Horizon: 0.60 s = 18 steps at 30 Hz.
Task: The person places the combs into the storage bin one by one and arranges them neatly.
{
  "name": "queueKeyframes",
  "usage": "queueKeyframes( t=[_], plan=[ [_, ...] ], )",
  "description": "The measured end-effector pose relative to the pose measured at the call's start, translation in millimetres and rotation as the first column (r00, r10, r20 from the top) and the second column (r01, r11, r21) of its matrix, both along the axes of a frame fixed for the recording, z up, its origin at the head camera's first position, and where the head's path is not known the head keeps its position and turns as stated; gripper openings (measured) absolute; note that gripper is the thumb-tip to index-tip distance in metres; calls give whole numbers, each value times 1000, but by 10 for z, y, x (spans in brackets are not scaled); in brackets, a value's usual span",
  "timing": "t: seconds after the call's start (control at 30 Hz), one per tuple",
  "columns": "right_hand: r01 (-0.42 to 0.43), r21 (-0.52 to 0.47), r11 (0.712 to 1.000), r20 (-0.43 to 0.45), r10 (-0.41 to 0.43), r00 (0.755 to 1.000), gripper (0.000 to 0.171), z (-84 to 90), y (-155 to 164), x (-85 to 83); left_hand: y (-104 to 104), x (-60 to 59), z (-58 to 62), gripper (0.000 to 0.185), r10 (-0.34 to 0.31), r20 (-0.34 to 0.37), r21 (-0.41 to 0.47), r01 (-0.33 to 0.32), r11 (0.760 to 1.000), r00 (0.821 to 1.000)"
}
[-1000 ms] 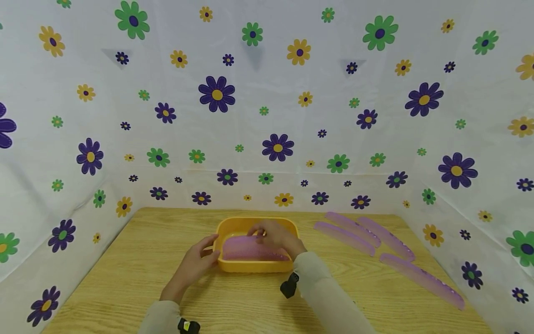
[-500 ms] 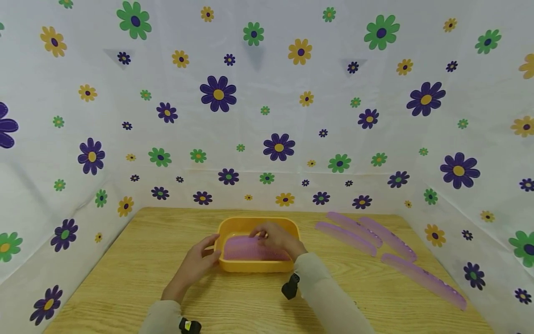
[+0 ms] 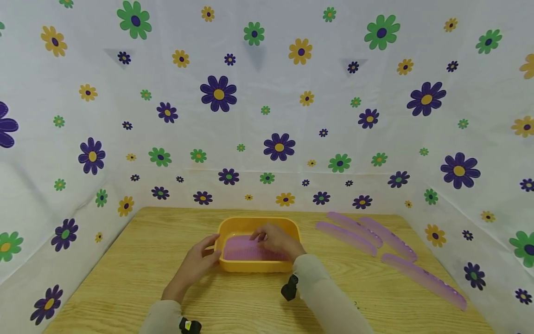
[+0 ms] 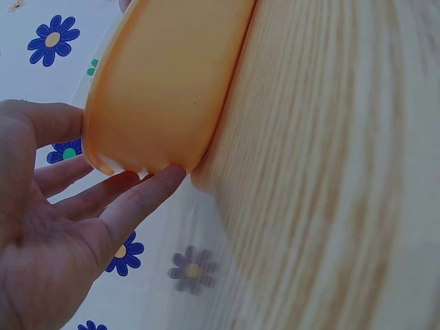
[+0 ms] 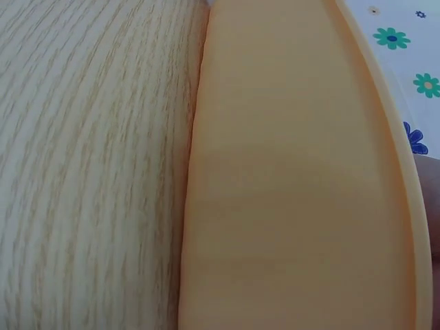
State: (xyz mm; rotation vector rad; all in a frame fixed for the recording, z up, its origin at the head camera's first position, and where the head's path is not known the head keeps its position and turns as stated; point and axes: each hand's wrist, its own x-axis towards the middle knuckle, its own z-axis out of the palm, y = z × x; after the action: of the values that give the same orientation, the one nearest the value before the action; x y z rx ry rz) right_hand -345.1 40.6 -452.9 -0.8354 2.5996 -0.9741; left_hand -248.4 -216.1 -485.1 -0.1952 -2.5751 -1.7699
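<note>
A yellow tray (image 3: 258, 266) sits on the wooden table (image 3: 125, 278), with purple combs (image 3: 246, 250) lying inside it. My left hand (image 3: 195, 265) rests against the tray's left corner: the thumb lies at the rim and the straight fingers (image 4: 141, 196) touch the outer wall (image 4: 165, 89). My right hand (image 3: 277, 240) reaches into the tray from the right, and its curled fingers pinch the top comb near its far edge. The right wrist view shows only the tray's outer wall (image 5: 289, 179) and the table top (image 5: 89, 165).
Several more purple combs lie loose on the table to the right, the nearest one (image 3: 423, 279) by the right cloth wall and others (image 3: 346, 237) behind it. Flower-printed cloth (image 3: 267, 116) closes the back and both sides.
Almost nothing differs. My right hand has shifted very slightly on the comb, while the left hand and the tray have stayed in place.
</note>
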Motion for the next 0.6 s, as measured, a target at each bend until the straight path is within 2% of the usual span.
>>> queueKeyframes(
  t=[0.23,0.6],
  plan=[
    [21,20,1000,9,-21,1000,21,-43,-7,-21,0,15,9,56,-5,-20,-16,4,1000,1000],
    [27,32,999,8,-27,1000,20,-43,-15,-11,15,8,11,55,13,2,-11,-13,1000,1000]
  ],
)
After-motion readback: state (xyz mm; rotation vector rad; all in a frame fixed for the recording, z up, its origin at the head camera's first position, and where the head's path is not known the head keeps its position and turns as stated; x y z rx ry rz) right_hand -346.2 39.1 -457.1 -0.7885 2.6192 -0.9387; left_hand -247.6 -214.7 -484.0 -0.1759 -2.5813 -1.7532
